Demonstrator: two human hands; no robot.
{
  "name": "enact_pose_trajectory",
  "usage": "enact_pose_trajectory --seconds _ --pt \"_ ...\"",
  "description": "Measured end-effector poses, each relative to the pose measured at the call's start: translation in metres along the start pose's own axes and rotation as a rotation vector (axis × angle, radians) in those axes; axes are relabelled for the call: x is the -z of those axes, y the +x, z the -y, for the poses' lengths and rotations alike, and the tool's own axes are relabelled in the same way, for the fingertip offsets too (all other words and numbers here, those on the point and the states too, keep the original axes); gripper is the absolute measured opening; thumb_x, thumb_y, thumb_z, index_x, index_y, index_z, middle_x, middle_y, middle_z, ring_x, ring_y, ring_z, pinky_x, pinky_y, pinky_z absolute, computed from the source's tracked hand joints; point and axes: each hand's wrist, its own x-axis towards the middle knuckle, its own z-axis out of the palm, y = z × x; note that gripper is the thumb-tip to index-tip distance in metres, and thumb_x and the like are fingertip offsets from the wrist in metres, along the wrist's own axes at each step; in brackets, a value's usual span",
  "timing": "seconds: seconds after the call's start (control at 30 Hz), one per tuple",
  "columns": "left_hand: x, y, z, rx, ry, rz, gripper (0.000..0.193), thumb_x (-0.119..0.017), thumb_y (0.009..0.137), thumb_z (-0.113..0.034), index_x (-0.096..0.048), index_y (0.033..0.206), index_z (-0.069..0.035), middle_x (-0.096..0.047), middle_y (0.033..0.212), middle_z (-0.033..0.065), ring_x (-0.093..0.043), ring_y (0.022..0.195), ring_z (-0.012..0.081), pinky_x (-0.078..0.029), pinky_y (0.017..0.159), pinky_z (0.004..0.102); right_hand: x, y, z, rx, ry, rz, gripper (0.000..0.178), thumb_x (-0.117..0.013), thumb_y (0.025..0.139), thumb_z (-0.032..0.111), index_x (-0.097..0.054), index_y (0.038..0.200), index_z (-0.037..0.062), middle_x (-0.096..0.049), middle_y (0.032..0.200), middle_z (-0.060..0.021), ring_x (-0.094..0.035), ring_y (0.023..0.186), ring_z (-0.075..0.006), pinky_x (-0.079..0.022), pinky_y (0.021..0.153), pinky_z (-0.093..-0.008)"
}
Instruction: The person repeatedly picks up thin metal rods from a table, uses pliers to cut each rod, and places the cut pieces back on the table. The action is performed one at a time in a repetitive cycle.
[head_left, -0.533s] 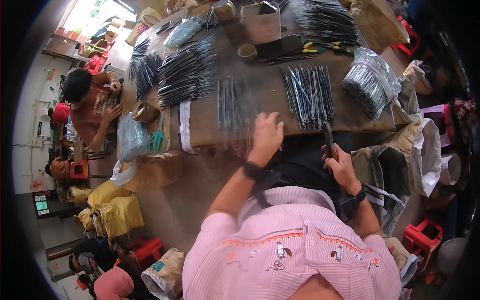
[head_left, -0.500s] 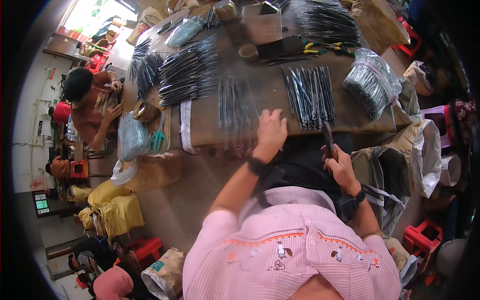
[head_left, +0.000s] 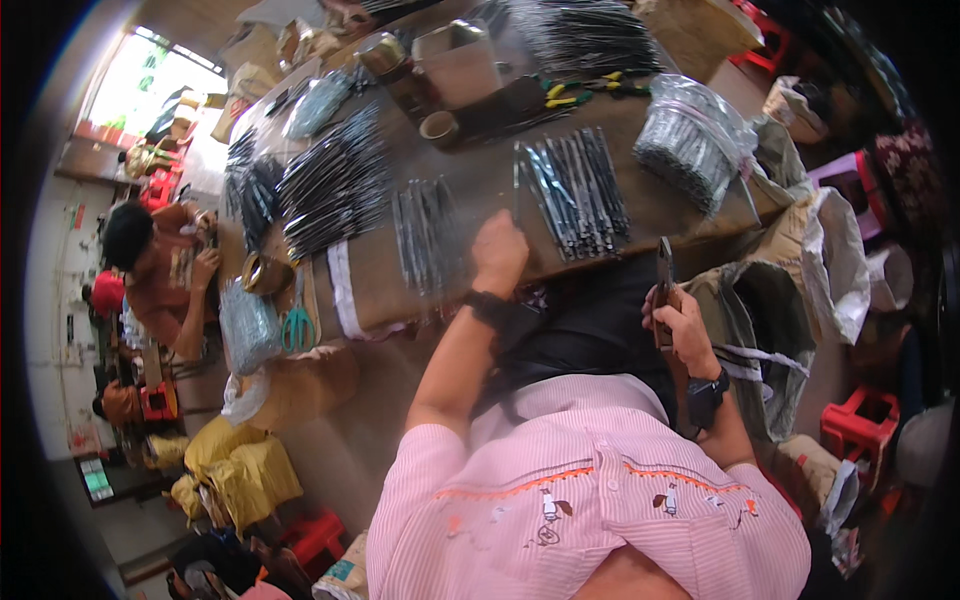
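Both hands are at work at the near edge of the long brown table (head_left: 640,215): the left hand (head_left: 500,250) lies knuckles-up on the tabletop, fingers curled loosely down onto the surface between two spreads of thin dark rods, and whether it pinches one of them cannot be told from here; the right hand (head_left: 678,318) is closed in a fist around the handles of a pair of pliers (head_left: 664,272), whose dark nose points up toward twelve o'clock just off the table's edge. Nearest the left hand, at about two o'clock from it, lies the fanned row of rods (head_left: 575,190), side by side and roughly parallel; a sparser row (head_left: 425,235) lies at its nine o'clock. These pieces look like slim, stiff metal, light singly, smooth and likely to roll or slide against each other, so one is best picked by pinching it near an end with the fingertips and lifting it clear of its neighbours. A clear bag of more rods (head_left: 695,140) sits at one o'clock, a larger dark heap (head_left: 330,185) at ten o'clock, and green-handled scissors (head_left: 296,325) lie toward the left, near another person (head_left: 165,275) seated at nine o'clock.
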Motion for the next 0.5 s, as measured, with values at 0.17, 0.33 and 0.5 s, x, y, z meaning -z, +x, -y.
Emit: enact_pose_trajectory --seconds 0.17,0.33,0.5 --pt "-0.001 0.014 0.019 0.012 -0.419 0.152 0.017 -0.065 0.073 -0.009 -0.064 0.085 0.003 -0.065 0.073 0.0132 -0.065 0.067 0.0245 -0.052 0.066 0.0315 0.033 0.016 -0.011 0.042 0.322 -0.098 0.020 -0.051 0.085 0.016 -0.056 0.099 0.0027 -0.058 0.085 -0.0059 -0.056 0.073 -0.0138 -0.046 0.063 -0.0259" --pt "0.016 -0.003 0.025 0.329 -1.207 0.462 0.010 -0.062 0.080 -0.002 -0.060 0.089 -0.001 -0.063 0.074 0.0074 -0.061 0.062 0.0169 -0.048 0.055 0.0241 0.065 0.035 -0.012 0.164 0.754 -0.110 0.026 -0.046 0.084 0.015 -0.055 0.105 0.0037 -0.060 0.090 -0.0094 -0.056 0.075 -0.0182 -0.047 0.063 -0.0298" --pt "0.043 -0.031 0.023 0.462 -1.475 0.590 0.015 -0.062 0.082 -0.001 -0.057 0.095 -0.004 -0.064 0.081 0.0069 -0.063 0.067 0.0176 -0.049 0.057 0.0246 0.091 0.059 -0.011 0.072 0.632 -0.249 0.021 -0.050 0.078 0.004 -0.056 0.098 0.0034 -0.063 0.087 -0.0107 -0.061 0.075 -0.0219 -0.052 0.065 -0.0357"
